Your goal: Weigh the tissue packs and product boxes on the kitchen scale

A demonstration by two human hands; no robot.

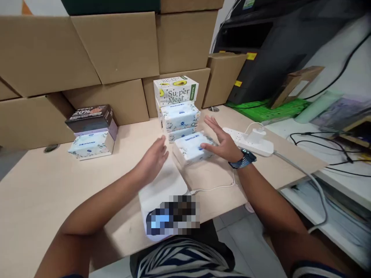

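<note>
A person's left hand (155, 159) and right hand (222, 143), unclenched and well apart, flanked a tissue pack (188, 150) on the table (37, 185), though whether the right one touched it could not be told. Two stacked packs (182, 117) already stood just beyond, before a meal box (175, 92), while the near pack lay loose off that pile and another pack (91, 146) sat at left. A white device (165, 185) lay near, a power strip (263, 146) crowded the right, and cardboard boxes (116, 44) walled off the far side.

I have the pack (188, 150) between my left hand (155, 160) and right hand (223, 143); behind it stands a stack (182, 117), right of it the power strip (262, 147), well left of it boxes (92, 117).
</note>
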